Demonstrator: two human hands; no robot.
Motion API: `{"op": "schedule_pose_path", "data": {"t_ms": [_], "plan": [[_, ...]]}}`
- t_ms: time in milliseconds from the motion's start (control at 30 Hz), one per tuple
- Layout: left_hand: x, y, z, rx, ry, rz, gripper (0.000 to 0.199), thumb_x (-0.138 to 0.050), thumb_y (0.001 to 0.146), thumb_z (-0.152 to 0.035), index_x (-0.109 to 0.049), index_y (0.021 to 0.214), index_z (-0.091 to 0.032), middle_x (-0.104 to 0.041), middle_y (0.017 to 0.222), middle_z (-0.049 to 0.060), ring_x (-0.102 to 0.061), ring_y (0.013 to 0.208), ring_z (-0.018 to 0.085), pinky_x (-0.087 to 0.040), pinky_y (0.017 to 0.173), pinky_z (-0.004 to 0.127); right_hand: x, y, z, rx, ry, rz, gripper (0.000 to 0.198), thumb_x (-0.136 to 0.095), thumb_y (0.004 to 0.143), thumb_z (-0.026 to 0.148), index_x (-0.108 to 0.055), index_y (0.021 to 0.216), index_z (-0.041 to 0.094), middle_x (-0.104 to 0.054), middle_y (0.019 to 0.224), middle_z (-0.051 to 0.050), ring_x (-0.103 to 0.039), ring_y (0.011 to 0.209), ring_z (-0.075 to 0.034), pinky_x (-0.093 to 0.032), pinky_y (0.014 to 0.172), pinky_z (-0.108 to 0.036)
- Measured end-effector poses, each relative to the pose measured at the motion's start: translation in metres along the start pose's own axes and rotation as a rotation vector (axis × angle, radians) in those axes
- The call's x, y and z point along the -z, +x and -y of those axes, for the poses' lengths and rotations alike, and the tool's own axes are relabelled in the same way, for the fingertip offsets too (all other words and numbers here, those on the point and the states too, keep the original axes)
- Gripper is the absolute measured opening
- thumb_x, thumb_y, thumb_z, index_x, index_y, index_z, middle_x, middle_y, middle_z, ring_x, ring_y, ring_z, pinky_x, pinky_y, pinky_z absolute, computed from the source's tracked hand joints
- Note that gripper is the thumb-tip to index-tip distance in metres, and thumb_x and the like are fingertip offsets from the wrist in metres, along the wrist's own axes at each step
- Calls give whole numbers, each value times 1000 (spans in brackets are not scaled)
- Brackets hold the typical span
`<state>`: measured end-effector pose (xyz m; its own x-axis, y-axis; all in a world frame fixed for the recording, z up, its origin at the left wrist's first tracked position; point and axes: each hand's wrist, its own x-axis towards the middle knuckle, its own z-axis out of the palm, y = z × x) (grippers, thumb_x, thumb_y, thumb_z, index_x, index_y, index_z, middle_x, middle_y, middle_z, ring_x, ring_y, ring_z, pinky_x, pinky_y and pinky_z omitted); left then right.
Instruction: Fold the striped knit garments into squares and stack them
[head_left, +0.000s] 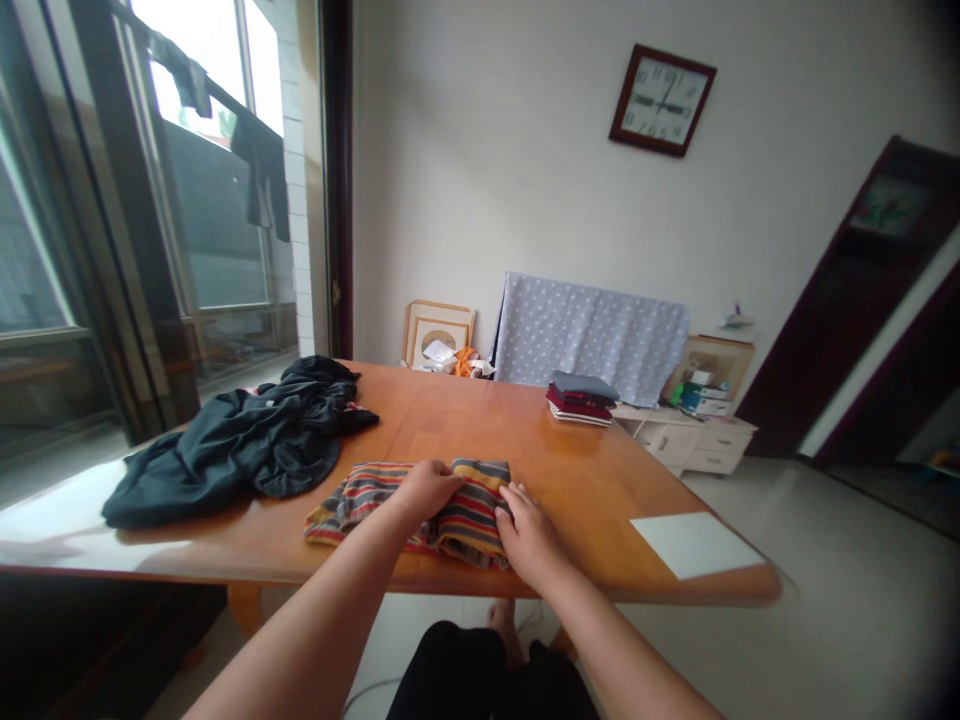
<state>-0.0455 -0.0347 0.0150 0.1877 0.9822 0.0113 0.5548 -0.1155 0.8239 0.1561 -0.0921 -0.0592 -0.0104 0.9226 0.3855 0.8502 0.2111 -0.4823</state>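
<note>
A striped garment [476, 505] in yellow, red and grey lies partly folded near the front edge of the table, its right part doubled over in a thick layer. My left hand [431, 488] is closed at the middle of it, fingers pressed together on the edge of the folded part. At the garment's right edge rests my right hand [529, 535], its fingers somewhat spread and touching the cloth. The left forearm covers some of the garment's left part.
On the wooden table [435, 410], a dark crumpled garment [247, 440] lies left and a folded clothes stack [580, 400] stands far right. A white sheet [696, 545] lies near the right corner. Behind are a cloth-covered object [589, 335] and a white cabinet [675, 440].
</note>
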Motion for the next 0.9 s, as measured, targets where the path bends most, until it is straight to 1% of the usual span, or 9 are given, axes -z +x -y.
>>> {"op": "schedule_pose_path", "data": {"t_ms": [100, 233, 333, 400, 500, 567, 667, 767, 900], "plan": [[-3, 1, -3, 13, -42, 25, 27, -66, 76, -41, -71, 81, -15, -75, 80, 7, -69, 77, 23, -46, 63, 26, 1, -2, 0, -20, -19, 10, 52, -43, 96, 29, -55, 143, 10, -51, 149, -16, -39, 145, -30, -31, 120, -47], [-7, 1, -1, 81, -115, 49, 40, -63, 79, -52, -70, 92, -14, -77, 87, 9, -71, 80, 24, -50, 64, 27, 2, -3, 1, -34, -15, 4, 52, -42, 97, 31, -54, 143, 11, -51, 148, -16, -40, 144, -30, -31, 120, -48], [-10, 2, 2, 122, -172, 60, 40, -69, 76, -44, -67, 104, -15, -77, 92, 10, -72, 82, 24, -52, 65, 26, 2, -3, 0, -34, -8, -7, 52, -42, 97, 33, -53, 143, 11, -51, 149, -17, -40, 144, -30, -32, 119, -48], [-12, 4, 5, 98, -251, 31, 46, -71, 76, -36, -61, 116, -15, -76, 96, 9, -72, 84, 23, -53, 69, 26, 1, -3, -1, -40, -1, -13, 54, -41, 98, 36, -51, 145, 11, -50, 149, -17, -39, 144, -30, -32, 119, -48], [-15, 9, 13, 1, -308, -84, 56, -71, 78, -33, -51, 127, -16, -74, 100, 10, -72, 85, 22, -53, 74, 29, 1, -3, -1, -46, 15, -18, 56, -39, 99, 41, -50, 146, 12, -49, 150, -17, -38, 145, -31, -31, 119, -49], [-17, 12, 23, -35, -211, -175, 58, -74, 76, -35, -52, 126, -16, -73, 102, 11, -71, 88, 23, -52, 77, 31, 1, -4, -1, -49, 25, -21, 56, -41, 99, 42, -52, 145, 14, -49, 150, -15, -38, 145, -31, -31, 120, -49], [-20, 17, 40, -38, -27, -273, 56, -78, 71, -37, -57, 118, -17, -71, 111, 13, -68, 100, 26, -49, 86, 32, 0, -4, -1, -59, 37, -27, 53, -44, 97, 41, -54, 143, 17, -50, 150, -13, -38, 145, -30, -30, 120, -49], [-21, 20, 51, -35, 43, -290, 55, -77, 72, -40, -58, 118, -17, -70, 117, 14, -66, 107, 27, -47, 90, 32, -1, -4, -3, -58, 49, -30, 53, -47, 96, 40, -56, 142, 16, -52, 148, -14, -40, 144, -31, -31, 119, -49], [-20, 18, 48, -23, -13, -273, 57, -75, 74, -45, -59, 120, -16, -71, 116, 14, -68, 102, 26, -48, 86, 31, -2, -3, -5, -59, 45, -24, 52, -49, 95, 40, -57, 141, 16, -54, 146, -15, -42, 142, -32, -32, 118, -50]]}}
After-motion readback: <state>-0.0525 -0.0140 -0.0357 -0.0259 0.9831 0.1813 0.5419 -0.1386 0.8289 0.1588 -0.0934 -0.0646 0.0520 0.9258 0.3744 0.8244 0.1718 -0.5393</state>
